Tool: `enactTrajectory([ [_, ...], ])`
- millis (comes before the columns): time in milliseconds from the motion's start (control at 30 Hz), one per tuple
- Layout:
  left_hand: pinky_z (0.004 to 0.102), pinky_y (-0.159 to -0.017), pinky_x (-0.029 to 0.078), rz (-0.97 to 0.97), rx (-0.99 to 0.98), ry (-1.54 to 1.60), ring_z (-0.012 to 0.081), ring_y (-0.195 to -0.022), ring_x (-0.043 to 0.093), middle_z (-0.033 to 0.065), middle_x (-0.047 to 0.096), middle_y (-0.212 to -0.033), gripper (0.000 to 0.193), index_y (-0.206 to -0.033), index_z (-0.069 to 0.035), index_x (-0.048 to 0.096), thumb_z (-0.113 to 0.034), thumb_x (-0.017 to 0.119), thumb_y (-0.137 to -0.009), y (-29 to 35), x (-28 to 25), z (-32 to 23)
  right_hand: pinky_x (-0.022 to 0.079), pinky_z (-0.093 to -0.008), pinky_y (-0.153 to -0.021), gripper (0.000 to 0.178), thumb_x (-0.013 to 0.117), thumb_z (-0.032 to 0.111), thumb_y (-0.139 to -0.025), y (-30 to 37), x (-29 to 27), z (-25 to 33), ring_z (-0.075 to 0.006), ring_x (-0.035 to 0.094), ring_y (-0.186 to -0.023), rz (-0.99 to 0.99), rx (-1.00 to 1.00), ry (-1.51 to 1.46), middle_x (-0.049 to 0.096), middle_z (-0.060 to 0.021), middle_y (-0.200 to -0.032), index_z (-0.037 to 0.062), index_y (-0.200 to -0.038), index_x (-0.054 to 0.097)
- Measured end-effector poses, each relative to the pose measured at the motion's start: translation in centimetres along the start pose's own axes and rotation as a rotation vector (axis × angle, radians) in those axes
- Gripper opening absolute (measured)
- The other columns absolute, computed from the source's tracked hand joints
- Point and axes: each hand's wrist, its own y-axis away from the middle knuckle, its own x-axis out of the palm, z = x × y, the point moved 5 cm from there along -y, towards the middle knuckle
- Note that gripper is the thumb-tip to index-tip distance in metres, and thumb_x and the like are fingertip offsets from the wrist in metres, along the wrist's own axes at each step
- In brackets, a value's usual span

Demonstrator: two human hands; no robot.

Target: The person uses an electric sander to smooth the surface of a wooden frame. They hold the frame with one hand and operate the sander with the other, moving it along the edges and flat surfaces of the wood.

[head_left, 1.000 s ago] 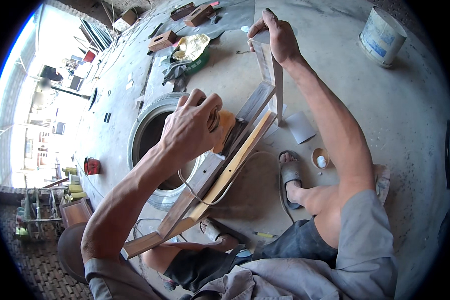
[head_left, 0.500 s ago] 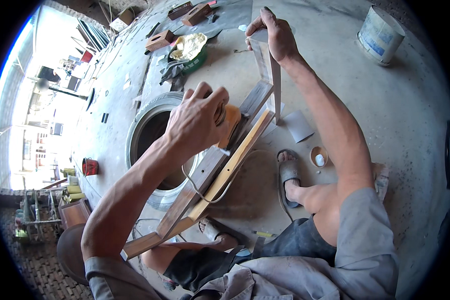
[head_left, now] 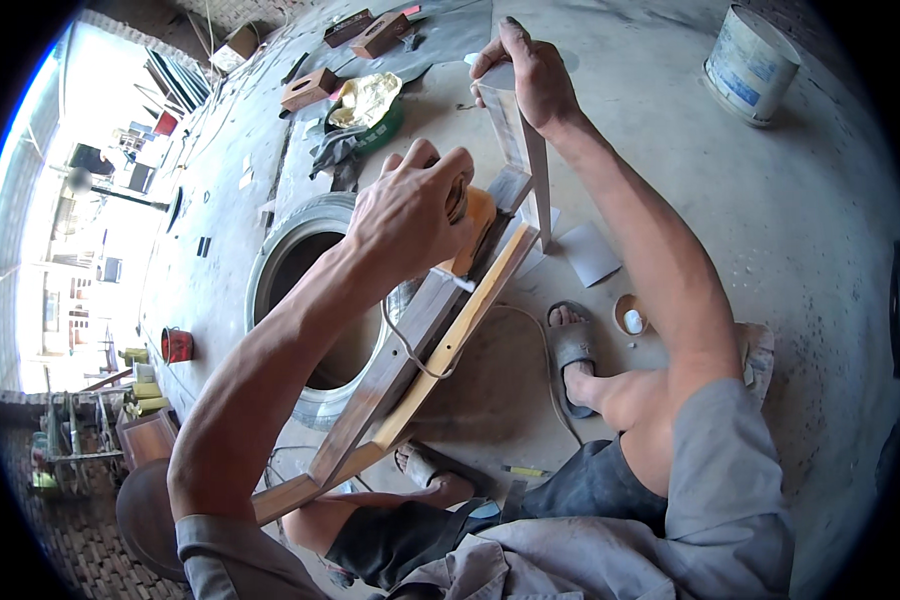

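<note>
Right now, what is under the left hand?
The left hand covers an orange power tool pressed on the wooden frame. Only the tool's orange edge and its cord show; its underside is hidden.

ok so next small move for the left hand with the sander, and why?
Probably slide the orange handheld sander a little further along the long wooden frame rail. The left hand presses it near the rail's upper end, the right hand steadies the upright wooden piece, and most of the rail lies below it.
</note>
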Motion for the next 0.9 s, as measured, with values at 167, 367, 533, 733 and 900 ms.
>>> enactTrajectory([
  [167,0.0503,-0.083,0.054,-0.018,0.043,-0.018,0.0400,-0.101,0.065,0.0142,0.056,-0.111,0.044,-0.118,-0.014,0.059,-0.022,0.080,-0.081,-2.5,0.5,-1.1,0.057,-0.0343,-0.071,0.070,0.035,0.052,-0.112,0.3,0.4,0.2,-0.0204,0.071,-0.066,0.004,0.025,-0.011,0.071,-0.0118,-0.074,-0.0002,-0.081,0.070],
  [367,0.0506,-0.089,0.053,-0.010,0.007,-0.004,0.0393,-0.104,0.066,0.0159,0.059,-0.114,0.048,-0.119,-0.013,0.059,-0.028,0.081,-0.078,-4.9,0.7,0.3,0.056,-0.0336,-0.072,0.069,0.033,0.049,-0.112,0.4,0.4,0.6,-0.0198,0.070,-0.068,-0.008,0.006,0.033,0.072,-0.0116,-0.073,-0.0005,-0.083,0.072],
  [533,0.0497,-0.090,0.053,-0.047,-0.047,-0.011,0.0386,-0.104,0.067,0.0177,0.062,-0.113,0.059,-0.129,-0.013,0.059,-0.031,0.081,-0.078,-5.6,0.5,1.4,0.055,-0.0329,-0.077,0.070,0.031,0.048,-0.112,0.4,0.3,0.8,-0.0198,0.071,-0.072,-0.006,-0.025,0.096,0.073,-0.0124,-0.075,0.0000,-0.084,0.073],
  [733,0.0502,-0.086,0.056,-0.047,-0.028,-0.046,0.0393,-0.100,0.069,0.0196,0.062,-0.114,0.060,-0.130,-0.011,0.058,-0.031,0.080,-0.078,-6.4,0.7,1.8,0.055,-0.0331,-0.082,0.072,0.029,0.049,-0.112,0.4,0.2,1.0,-0.0202,0.072,-0.077,-0.038,-0.083,0.189,0.075,-0.0121,-0.078,0.0011,-0.083,0.075],
  [900,0.0500,-0.086,0.055,-0.027,-0.090,0.007,0.0396,-0.101,0.069,0.0199,0.063,-0.114,0.058,-0.128,-0.011,0.059,-0.031,0.080,-0.077,-6.3,0.6,2.3,0.055,-0.0325,-0.084,0.072,0.029,0.049,-0.112,0.4,0.2,1.1,-0.0201,0.073,-0.079,-0.040,-0.096,0.218,0.076,-0.0115,-0.079,0.0017,-0.082,0.075],
])
